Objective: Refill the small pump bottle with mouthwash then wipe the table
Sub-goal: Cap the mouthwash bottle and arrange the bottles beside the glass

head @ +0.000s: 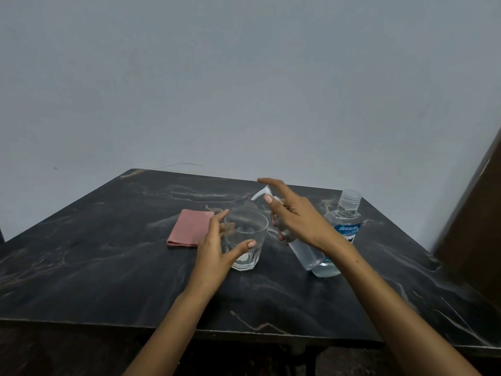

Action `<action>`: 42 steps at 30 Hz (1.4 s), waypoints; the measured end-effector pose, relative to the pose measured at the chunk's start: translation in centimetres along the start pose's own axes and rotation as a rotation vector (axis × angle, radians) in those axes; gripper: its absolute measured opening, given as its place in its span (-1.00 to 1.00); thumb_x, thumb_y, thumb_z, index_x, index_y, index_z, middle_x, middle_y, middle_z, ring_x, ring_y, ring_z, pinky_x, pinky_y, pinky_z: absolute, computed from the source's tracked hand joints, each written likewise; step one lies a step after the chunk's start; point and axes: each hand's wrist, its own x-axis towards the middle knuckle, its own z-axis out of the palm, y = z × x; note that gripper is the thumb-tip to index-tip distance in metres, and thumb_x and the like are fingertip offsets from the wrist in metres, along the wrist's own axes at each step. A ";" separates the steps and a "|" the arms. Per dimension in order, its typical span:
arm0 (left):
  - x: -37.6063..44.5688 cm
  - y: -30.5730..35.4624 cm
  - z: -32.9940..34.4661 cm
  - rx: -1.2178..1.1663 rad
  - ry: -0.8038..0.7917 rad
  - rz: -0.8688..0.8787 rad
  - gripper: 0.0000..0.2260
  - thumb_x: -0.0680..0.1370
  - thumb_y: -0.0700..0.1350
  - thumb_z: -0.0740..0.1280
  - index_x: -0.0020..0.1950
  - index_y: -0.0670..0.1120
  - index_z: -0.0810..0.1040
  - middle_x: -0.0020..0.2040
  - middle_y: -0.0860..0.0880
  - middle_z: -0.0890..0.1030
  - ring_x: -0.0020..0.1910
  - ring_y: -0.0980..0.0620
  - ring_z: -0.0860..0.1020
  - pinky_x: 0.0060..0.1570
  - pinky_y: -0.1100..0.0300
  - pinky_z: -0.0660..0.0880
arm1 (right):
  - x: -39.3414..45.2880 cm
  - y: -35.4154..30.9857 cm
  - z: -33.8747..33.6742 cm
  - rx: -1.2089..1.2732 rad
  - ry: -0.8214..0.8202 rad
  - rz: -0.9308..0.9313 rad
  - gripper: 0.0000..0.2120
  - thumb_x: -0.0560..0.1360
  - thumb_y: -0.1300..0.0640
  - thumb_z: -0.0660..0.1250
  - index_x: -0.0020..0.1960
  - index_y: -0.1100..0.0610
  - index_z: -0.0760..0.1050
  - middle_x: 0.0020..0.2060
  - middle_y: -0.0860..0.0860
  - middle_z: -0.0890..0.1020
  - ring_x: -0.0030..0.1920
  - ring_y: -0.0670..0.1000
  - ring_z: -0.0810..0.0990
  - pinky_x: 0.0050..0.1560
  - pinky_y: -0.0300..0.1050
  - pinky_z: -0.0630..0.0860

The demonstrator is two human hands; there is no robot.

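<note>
Where two hands (214, 256) (295, 218) work: two bottles (306, 253) (344, 226), one glass (245, 240), one cloth (189, 227).

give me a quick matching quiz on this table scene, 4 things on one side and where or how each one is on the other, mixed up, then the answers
Things:
1. pink cloth
2. glass
3. small pump bottle
4. mouthwash bottle

States:
A. tilted, held in the right hand
B. standing capped, farthest right on the table
C. folded flat, left of the glass
D. upright, the left hand open around it

Pairs: 1-C, 2-D, 3-A, 4-B
</note>
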 end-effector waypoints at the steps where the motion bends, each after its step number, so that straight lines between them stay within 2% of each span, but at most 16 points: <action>1: 0.0 0.0 0.0 -0.002 -0.003 0.000 -0.25 0.28 0.18 0.43 0.38 0.01 0.26 0.20 0.00 0.53 0.19 0.12 0.50 0.17 0.16 0.43 | 0.0 -0.1 0.0 -0.005 -0.018 0.001 -0.72 0.58 -0.13 0.13 0.28 -0.25 0.30 -0.46 -0.07 0.52 -0.50 -0.07 0.55 -0.46 -0.25 0.51; 6: 0.0 0.1 0.0 -0.007 -0.012 0.000 -0.22 0.27 0.21 0.41 0.41 0.02 0.23 0.21 0.03 0.51 0.20 0.10 0.48 0.16 0.17 0.44 | 0.0 -0.3 -0.1 -0.085 -0.071 0.004 -0.79 0.60 -0.10 0.10 0.21 -0.13 0.30 -0.41 0.05 0.52 -0.50 0.00 0.56 -0.45 -0.17 0.57; 9: 0.0 0.0 0.1 -0.015 -0.013 -0.006 -0.22 0.26 0.23 0.41 0.41 0.05 0.23 0.20 0.06 0.51 0.21 0.10 0.48 0.16 0.15 0.45 | 0.2 -0.3 0.0 -0.174 -0.069 0.000 -0.80 0.61 -0.09 0.08 0.20 -0.11 0.28 -0.42 0.04 0.54 -0.46 0.12 0.60 -0.40 -0.12 0.59; 13: 0.0 -0.1 0.0 -0.022 -0.008 -0.006 -0.24 0.26 0.23 0.42 0.39 0.06 0.25 0.18 0.11 0.51 0.20 0.13 0.48 0.11 0.24 0.44 | 0.4 -0.1 0.5 -0.179 -0.053 0.012 -0.83 0.60 -0.11 0.07 0.16 -0.11 0.28 -0.42 0.05 0.52 -0.48 0.14 0.57 -0.44 -0.03 0.62; 17: 0.0 -0.2 0.0 -0.019 -0.002 0.003 -0.25 0.26 0.21 0.43 0.38 0.06 0.26 0.18 0.07 0.52 0.20 0.12 0.48 0.16 0.14 0.46 | 0.6 0.1 0.9 -0.223 -0.029 0.000 -0.87 0.59 -0.15 0.05 0.05 -0.14 0.28 -0.43 0.08 0.54 -0.56 0.05 0.54 -0.54 -0.24 0.50; 20: 0.1 -0.3 0.0 -0.019 -0.003 0.005 -0.26 0.26 0.21 0.43 0.38 0.07 0.26 0.17 0.07 0.53 0.19 0.12 0.49 0.15 0.18 0.45 | 0.6 0.4 1.0 -0.248 -0.009 -0.003 -0.88 0.59 -0.16 0.04 0.01 -0.14 0.26 -0.43 0.10 0.56 -0.58 0.01 0.53 -0.55 -0.32 0.45; 24: 0.1 -0.3 0.1 -0.017 -0.005 0.005 -0.26 0.28 0.19 0.43 0.38 0.07 0.25 0.20 0.04 0.53 0.20 0.12 0.48 0.17 0.17 0.44 | 0.7 0.5 1.1 -0.272 0.009 -0.010 -0.84 0.58 -0.18 0.02 0.03 -0.13 0.26 -0.43 0.11 0.59 -0.57 0.04 0.55 -0.54 -0.32 0.47; 28: 0.1 -0.4 0.1 -0.017 -0.007 0.010 -0.27 0.29 0.16 0.44 0.39 0.05 0.25 0.19 0.07 0.51 0.20 0.11 0.48 0.16 0.19 0.44 | 0.6 0.4 0.9 -0.275 0.015 -0.011 -0.77 0.57 -0.22 -0.01 0.12 -0.14 0.26 -0.47 0.01 0.55 -0.56 0.03 0.57 -0.51 -0.31 0.50; 32: 0.1 -0.4 0.0 -0.020 -0.006 0.015 -0.25 0.27 0.19 0.43 0.39 0.04 0.26 0.18 0.08 0.52 0.20 0.13 0.49 0.16 0.19 0.45 | 0.4 0.3 0.9 -0.255 0.025 -0.006 -0.83 0.58 -0.19 0.02 0.05 -0.12 0.26 -0.46 0.06 0.56 -0.57 0.04 0.56 -0.55 -0.32 0.46; 35: 0.1 -0.5 0.1 -0.016 -0.005 0.019 -0.26 0.28 0.20 0.43 0.38 0.05 0.26 0.18 0.07 0.53 0.19 0.13 0.49 0.16 0.22 0.44 | 0.3 0.1 0.9 -0.250 0.035 -0.004 -0.85 0.59 -0.16 0.03 0.01 -0.10 0.25 -0.45 0.07 0.57 -0.59 0.02 0.54 -0.55 -0.26 0.49; 39: 0.2 -0.6 0.1 -0.025 -0.006 0.015 -0.26 0.27 0.21 0.43 0.38 0.06 0.26 0.19 0.08 0.52 0.20 0.14 0.48 0.16 0.20 0.44 | 0.1 -0.1 0.8 -0.244 0.046 -0.013 -0.81 0.57 -0.21 0.01 0.05 -0.13 0.25 -0.47 0.03 0.54 -0.59 -0.03 0.53 -0.54 -0.29 0.46; 42: 0.1 -0.6 0.1 -0.029 -0.005 0.018 -0.26 0.28 0.21 0.43 0.38 0.07 0.26 0.17 0.12 0.52 0.19 0.18 0.48 0.12 0.32 0.42 | 0.1 -0.2 0.8 -0.246 0.043 -0.022 -0.77 0.56 -0.25 -0.02 0.08 -0.15 0.25 -0.48 0.06 0.55 -0.58 0.04 0.56 -0.53 -0.26 0.50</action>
